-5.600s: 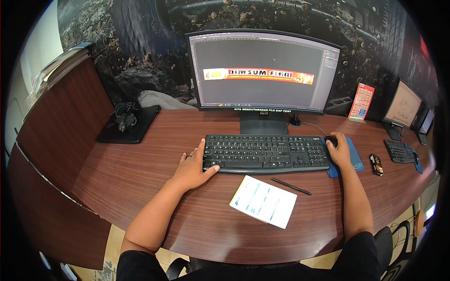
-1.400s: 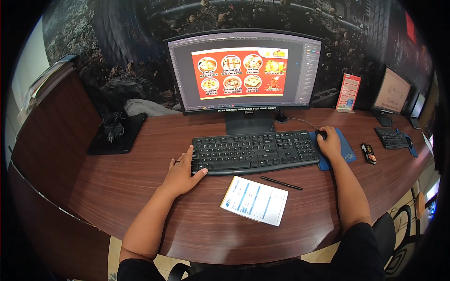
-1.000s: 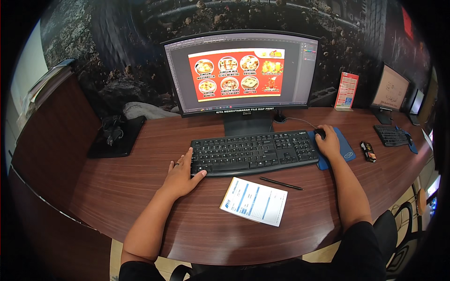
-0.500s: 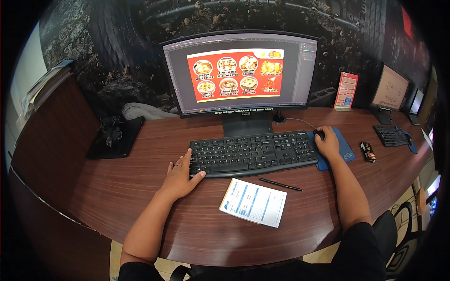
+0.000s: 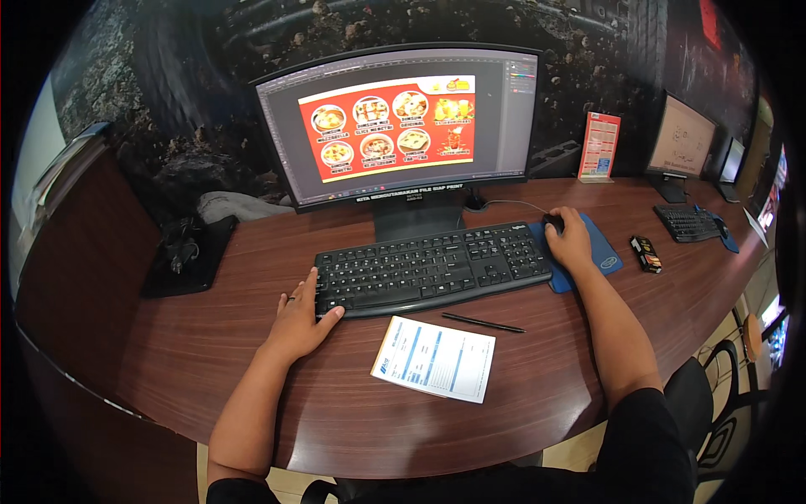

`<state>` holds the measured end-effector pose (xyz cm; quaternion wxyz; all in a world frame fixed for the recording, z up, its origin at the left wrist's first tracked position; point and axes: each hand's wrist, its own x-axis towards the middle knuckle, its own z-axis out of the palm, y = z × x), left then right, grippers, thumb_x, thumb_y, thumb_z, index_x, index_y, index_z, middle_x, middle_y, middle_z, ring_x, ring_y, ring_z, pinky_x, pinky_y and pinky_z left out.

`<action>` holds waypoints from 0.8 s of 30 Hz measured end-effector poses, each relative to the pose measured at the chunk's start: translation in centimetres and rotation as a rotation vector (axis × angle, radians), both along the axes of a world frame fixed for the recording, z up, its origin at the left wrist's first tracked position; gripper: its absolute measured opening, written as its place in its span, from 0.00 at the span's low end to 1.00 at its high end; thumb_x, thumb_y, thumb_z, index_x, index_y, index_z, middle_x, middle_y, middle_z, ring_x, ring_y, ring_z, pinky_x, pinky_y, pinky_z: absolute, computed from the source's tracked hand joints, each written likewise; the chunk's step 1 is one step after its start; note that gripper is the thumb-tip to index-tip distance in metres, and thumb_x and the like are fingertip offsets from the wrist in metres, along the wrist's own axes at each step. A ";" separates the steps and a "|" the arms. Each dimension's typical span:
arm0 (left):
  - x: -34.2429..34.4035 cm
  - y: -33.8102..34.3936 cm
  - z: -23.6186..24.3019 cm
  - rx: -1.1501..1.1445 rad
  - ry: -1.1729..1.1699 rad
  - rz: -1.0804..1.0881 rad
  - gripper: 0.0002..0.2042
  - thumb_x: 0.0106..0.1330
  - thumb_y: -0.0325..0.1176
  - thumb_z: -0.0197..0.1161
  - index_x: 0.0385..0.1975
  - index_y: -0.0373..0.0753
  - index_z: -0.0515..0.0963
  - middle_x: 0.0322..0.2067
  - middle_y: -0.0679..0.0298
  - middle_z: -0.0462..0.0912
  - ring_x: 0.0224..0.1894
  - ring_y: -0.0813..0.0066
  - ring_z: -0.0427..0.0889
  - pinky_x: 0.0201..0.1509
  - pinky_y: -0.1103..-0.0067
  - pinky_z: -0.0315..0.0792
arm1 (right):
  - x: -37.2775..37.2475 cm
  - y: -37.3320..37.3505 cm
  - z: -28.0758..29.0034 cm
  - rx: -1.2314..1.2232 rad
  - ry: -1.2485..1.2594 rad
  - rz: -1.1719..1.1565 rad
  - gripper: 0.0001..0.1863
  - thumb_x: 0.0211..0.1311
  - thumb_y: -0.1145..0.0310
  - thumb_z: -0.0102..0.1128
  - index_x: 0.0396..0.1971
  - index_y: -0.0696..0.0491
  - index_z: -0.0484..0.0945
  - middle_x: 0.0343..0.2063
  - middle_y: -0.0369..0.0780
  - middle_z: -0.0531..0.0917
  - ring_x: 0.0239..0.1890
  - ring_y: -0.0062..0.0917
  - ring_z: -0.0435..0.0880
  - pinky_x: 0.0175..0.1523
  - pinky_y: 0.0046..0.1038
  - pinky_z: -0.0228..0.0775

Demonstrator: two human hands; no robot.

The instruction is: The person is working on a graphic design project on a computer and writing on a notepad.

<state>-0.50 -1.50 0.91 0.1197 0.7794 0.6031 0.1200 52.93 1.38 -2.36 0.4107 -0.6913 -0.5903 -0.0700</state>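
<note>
My left hand (image 5: 300, 319) rests at the left end of a black keyboard (image 5: 432, 270), fingers spread and thumb on its front edge. A ring is on one finger. Over on the right, my right hand (image 5: 571, 242) curls around a dark mouse (image 5: 554, 223), which it mostly covers, on a blue mouse pad (image 5: 606, 252). Behind the keyboard stands a curved monitor (image 5: 495, 109) showing a red menu layout with pictures of food bowls and drinks. In front of the keyboard lie a printed form pad (image 5: 437, 359) and a black pen (image 5: 484, 322).
Right of the mouse pad lies a small black box (image 5: 646, 254). Farther right are a red-and-white sign stand (image 5: 599, 147), a second monitor (image 5: 682, 139) and another keyboard (image 5: 688, 223). At left, a flat black device (image 5: 189, 256) carries a bundled cable beside a wooden partition (image 5: 84, 244).
The view has swung slightly to the right, so the desk things appear shifted left. Both hands stay in place on the keyboard's end and the mouse.
</note>
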 end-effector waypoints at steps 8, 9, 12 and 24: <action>0.5 -0.3 0.2 0.010 -0.012 -0.010 0.46 0.72 0.57 0.58 0.79 0.34 0.45 0.72 0.37 0.63 0.77 0.45 0.59 0.80 0.50 0.45 | 0.6 -0.4 -0.2 -0.032 -0.005 0.009 0.16 0.57 0.69 0.65 0.46 0.52 0.81 0.51 0.43 0.82 0.54 0.45 0.81 0.60 0.42 0.73; 0.5 -0.5 0.3 0.011 -0.008 -0.016 0.46 0.72 0.55 0.60 0.79 0.33 0.45 0.72 0.37 0.63 0.76 0.44 0.60 0.80 0.50 0.46 | 0.6 -0.4 -0.3 -0.021 -0.006 0.050 0.15 0.57 0.69 0.65 0.46 0.52 0.81 0.51 0.43 0.82 0.55 0.45 0.81 0.60 0.42 0.73; 0.3 -0.4 -0.1 0.010 -0.013 -0.009 0.46 0.72 0.56 0.59 0.79 0.33 0.46 0.72 0.37 0.62 0.76 0.44 0.60 0.80 0.50 0.45 | 0.6 -0.1 -0.7 -0.003 -0.004 0.089 0.15 0.57 0.69 0.66 0.45 0.53 0.81 0.49 0.44 0.82 0.55 0.45 0.81 0.60 0.41 0.73; -1.8 1.6 -1.3 0.065 -0.178 -0.087 0.28 0.74 0.33 0.51 0.75 0.45 0.59 0.75 0.48 0.62 0.76 0.45 0.61 0.79 0.52 0.50 | 0.3 0.1 0.0 -0.015 -0.033 0.040 0.17 0.59 0.68 0.66 0.49 0.53 0.80 0.50 0.45 0.82 0.56 0.43 0.81 0.59 0.39 0.73</action>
